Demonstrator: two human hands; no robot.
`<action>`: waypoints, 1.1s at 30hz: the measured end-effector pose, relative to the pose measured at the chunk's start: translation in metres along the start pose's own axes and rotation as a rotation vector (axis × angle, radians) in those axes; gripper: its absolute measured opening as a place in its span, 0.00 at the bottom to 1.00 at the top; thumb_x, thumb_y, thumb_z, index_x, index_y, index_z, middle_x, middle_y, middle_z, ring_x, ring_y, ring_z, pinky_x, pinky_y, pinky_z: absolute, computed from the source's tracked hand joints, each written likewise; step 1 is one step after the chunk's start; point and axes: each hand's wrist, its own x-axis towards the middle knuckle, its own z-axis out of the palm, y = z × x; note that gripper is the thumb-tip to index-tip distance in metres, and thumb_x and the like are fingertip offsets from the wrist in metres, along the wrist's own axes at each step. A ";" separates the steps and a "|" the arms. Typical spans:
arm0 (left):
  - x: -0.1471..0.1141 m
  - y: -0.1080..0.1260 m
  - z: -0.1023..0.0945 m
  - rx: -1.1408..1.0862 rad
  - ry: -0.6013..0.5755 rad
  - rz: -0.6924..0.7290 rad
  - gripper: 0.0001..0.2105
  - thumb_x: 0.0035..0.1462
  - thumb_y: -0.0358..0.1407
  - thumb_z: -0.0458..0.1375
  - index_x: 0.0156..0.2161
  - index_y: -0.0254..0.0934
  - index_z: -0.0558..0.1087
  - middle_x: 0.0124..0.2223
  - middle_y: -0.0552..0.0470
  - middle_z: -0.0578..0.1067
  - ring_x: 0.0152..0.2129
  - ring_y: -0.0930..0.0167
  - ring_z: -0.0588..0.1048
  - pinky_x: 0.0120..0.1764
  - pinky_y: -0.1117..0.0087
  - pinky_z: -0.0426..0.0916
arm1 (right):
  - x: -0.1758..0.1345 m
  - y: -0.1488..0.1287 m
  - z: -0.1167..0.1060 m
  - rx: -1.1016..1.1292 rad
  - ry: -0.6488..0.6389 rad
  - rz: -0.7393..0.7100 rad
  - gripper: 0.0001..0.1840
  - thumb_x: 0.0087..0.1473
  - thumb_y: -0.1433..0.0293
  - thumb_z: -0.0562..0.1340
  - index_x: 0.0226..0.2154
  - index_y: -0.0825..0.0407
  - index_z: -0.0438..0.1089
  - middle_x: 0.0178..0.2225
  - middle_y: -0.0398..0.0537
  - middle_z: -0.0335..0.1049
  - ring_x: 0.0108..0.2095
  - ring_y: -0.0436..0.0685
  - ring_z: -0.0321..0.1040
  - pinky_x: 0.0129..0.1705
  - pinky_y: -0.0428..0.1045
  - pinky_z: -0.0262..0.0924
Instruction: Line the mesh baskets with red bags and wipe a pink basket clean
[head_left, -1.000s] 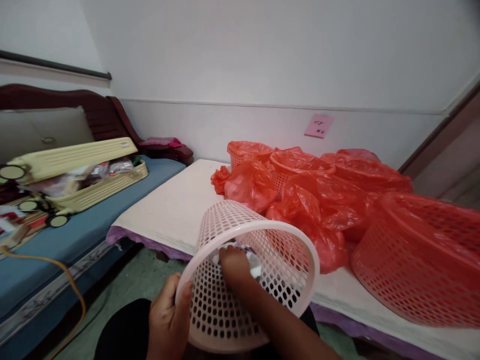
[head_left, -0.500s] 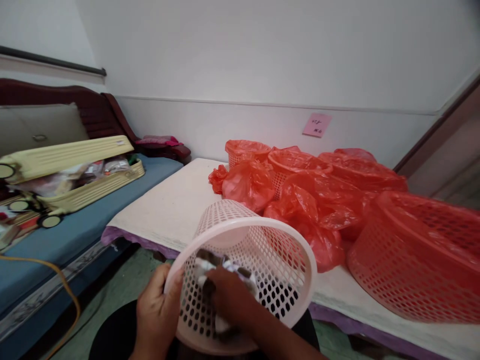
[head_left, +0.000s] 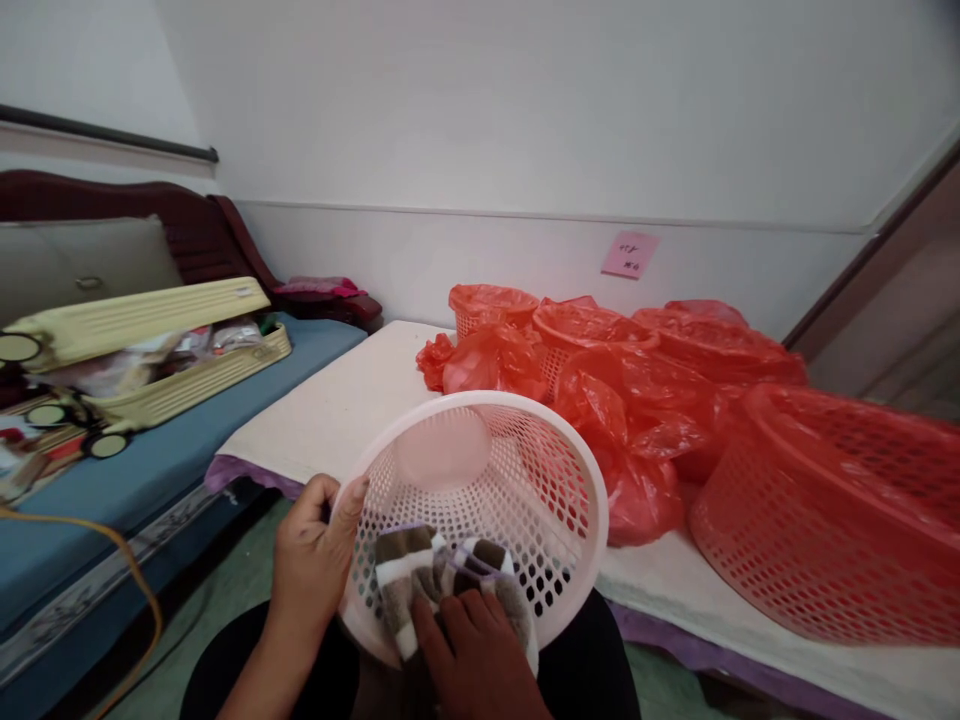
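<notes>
A white perforated plastic basket (head_left: 444, 456) lies tipped toward me over my lap, its round mouth facing me. My left hand (head_left: 311, 565) grips its rim on the left side, thumb over the edge. Inside the lower part of the mouth is a soft brown, grey and white checked cloth (head_left: 405, 578), bunched up, perhaps a towel. On that cloth rests my right hand (head_left: 476, 650), with bent fingers closed on its folds. The thumb is only partly visible, and the cloth's lower end is hidden under the hand.
Several red plastic bags and bag-lined baskets (head_left: 600, 325) crowd the white-covered table (head_left: 300, 420). A large red-covered basket (head_left: 817, 530) stands at right. On the blue bed lies an open yellow suitcase (head_left: 180, 390); a yellow cable (head_left: 112, 540) hangs beside it.
My right hand has drawn the checked cloth toward me, near the basket's mouth. The basket has turned so that its mouth faces me more, and has shifted slightly left.
</notes>
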 end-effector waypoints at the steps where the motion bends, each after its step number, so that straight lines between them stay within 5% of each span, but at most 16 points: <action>1: -0.005 0.000 0.001 -0.027 0.008 -0.029 0.20 0.55 0.51 0.56 0.23 0.40 0.59 0.21 0.61 0.56 0.20 0.75 0.55 0.22 0.75 0.53 | 0.006 -0.004 -0.002 0.025 0.011 0.008 0.23 0.46 0.71 0.62 0.47 0.57 0.67 0.29 0.53 0.73 0.26 0.62 0.68 0.28 0.59 0.67; 6: -0.048 -0.014 0.010 -0.155 -0.116 -0.197 0.18 0.57 0.52 0.53 0.27 0.39 0.65 0.22 0.60 0.64 0.21 0.74 0.63 0.24 0.75 0.59 | 0.044 -0.025 -0.010 0.272 0.113 0.251 0.36 0.43 0.71 0.61 0.56 0.60 0.55 0.43 0.62 0.70 0.41 0.66 0.68 0.42 0.63 0.67; 9: -0.061 -0.028 0.008 -0.140 -0.048 -0.226 0.19 0.57 0.53 0.52 0.26 0.39 0.65 0.22 0.59 0.64 0.21 0.74 0.63 0.24 0.75 0.61 | 0.053 -0.029 -0.006 0.394 0.134 0.312 0.35 0.48 0.71 0.60 0.58 0.55 0.53 0.49 0.62 0.67 0.48 0.65 0.65 0.48 0.61 0.65; 12: -0.054 -0.036 -0.003 -0.091 0.032 -0.203 0.20 0.58 0.52 0.52 0.24 0.39 0.63 0.20 0.60 0.60 0.19 0.75 0.61 0.21 0.76 0.58 | 0.044 -0.024 0.001 0.455 -0.113 0.209 0.34 0.48 0.71 0.60 0.59 0.48 0.56 0.47 0.54 0.69 0.45 0.62 0.67 0.45 0.56 0.67; 15: -0.041 -0.034 -0.013 -0.113 0.056 -0.116 0.18 0.59 0.49 0.53 0.24 0.39 0.62 0.21 0.61 0.60 0.20 0.75 0.60 0.23 0.76 0.57 | 0.030 -0.007 0.003 0.256 -0.361 0.107 0.24 0.56 0.69 0.59 0.55 0.45 0.64 0.42 0.53 0.73 0.41 0.63 0.69 0.41 0.56 0.67; 20: -0.040 -0.016 -0.006 -0.124 0.054 -0.032 0.17 0.59 0.46 0.54 0.23 0.39 0.62 0.22 0.60 0.60 0.21 0.76 0.59 0.25 0.75 0.56 | 0.028 0.036 -0.007 -0.040 -0.615 0.246 0.09 0.55 0.76 0.58 0.33 0.53 0.74 0.35 0.56 0.74 0.40 0.67 0.70 0.42 0.60 0.64; 26: -0.056 -0.007 0.009 -0.101 -0.007 0.009 0.17 0.59 0.46 0.53 0.23 0.39 0.61 0.21 0.61 0.58 0.19 0.76 0.59 0.24 0.75 0.55 | 0.042 0.029 0.007 0.127 -0.490 0.388 0.10 0.54 0.76 0.56 0.37 0.49 0.70 0.38 0.48 0.73 0.38 0.56 0.69 0.40 0.50 0.62; 30: -0.055 -0.017 0.000 0.003 -0.133 0.113 0.15 0.58 0.43 0.55 0.24 0.39 0.61 0.21 0.61 0.60 0.19 0.76 0.61 0.23 0.76 0.58 | 0.046 0.009 0.028 0.234 -0.385 0.327 0.15 0.54 0.71 0.59 0.45 0.49 0.68 0.43 0.48 0.72 0.41 0.57 0.68 0.42 0.50 0.61; 33: -0.052 -0.017 -0.006 0.023 -0.128 0.091 0.15 0.59 0.43 0.55 0.24 0.39 0.61 0.22 0.60 0.61 0.19 0.76 0.61 0.24 0.75 0.58 | 0.050 0.024 0.036 0.156 -0.429 0.288 0.16 0.55 0.73 0.57 0.47 0.50 0.71 0.42 0.51 0.73 0.42 0.60 0.68 0.44 0.53 0.59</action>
